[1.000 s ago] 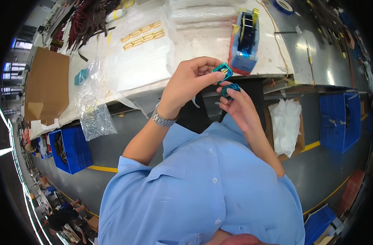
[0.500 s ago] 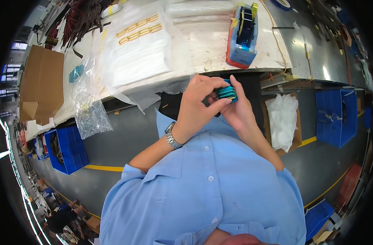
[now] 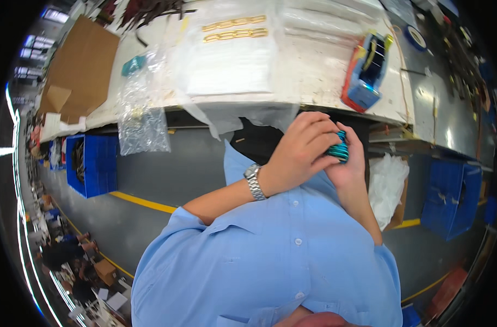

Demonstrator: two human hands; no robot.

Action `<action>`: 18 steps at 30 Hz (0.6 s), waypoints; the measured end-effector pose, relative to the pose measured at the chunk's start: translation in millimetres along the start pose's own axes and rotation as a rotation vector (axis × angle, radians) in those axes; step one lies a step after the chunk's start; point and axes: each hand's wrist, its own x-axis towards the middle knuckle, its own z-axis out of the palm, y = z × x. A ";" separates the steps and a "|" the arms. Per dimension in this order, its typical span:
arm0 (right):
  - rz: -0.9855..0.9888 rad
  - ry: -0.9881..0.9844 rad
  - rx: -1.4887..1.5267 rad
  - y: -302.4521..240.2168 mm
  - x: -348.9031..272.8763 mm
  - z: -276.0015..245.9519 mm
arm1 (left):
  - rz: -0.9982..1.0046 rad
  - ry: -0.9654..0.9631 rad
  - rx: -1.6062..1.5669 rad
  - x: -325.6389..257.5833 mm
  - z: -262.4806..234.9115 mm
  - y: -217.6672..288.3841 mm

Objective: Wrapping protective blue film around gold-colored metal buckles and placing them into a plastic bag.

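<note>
Between my two hands, just off the table's near edge, is a stack of thin, shiny teal pieces [image 3: 339,147]. My right hand [image 3: 351,166] cups the stack from the right side, its thumb and fingers around it. From the left, my left hand [image 3: 302,146] presses its bent fingers and thumb against the same stack and hides part of it. Two rows of gold oval rings [image 3: 235,35] lie on a white sheet pile [image 3: 229,73] on the table.
A blue and red tape dispenser [image 3: 366,73] stands at the table's right. Farther left are a clear plastic bag [image 3: 144,128], a small teal packet [image 3: 133,66] and a cardboard box [image 3: 82,68]. Blue bins [image 3: 102,166] and a box of white plastic [image 3: 387,185] stand below.
The view has swung, so the table and its things sit farther right. My hands, still around the teal stack, are a little farther below the table edge; the left fingers now cover more of it.
</note>
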 end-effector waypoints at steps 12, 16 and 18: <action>-0.026 0.093 -0.288 16.1 -1.7 51.3 | -0.096 0.037 0.063 -16.0 -23.3 23.6; -0.140 0.038 -0.435 26.3 10.9 61.5 | -0.154 0.069 0.211 -14.0 -36.3 34.1; -0.106 -0.041 -0.500 30.7 13.7 68.3 | -0.160 0.062 0.379 -19.9 -35.7 31.6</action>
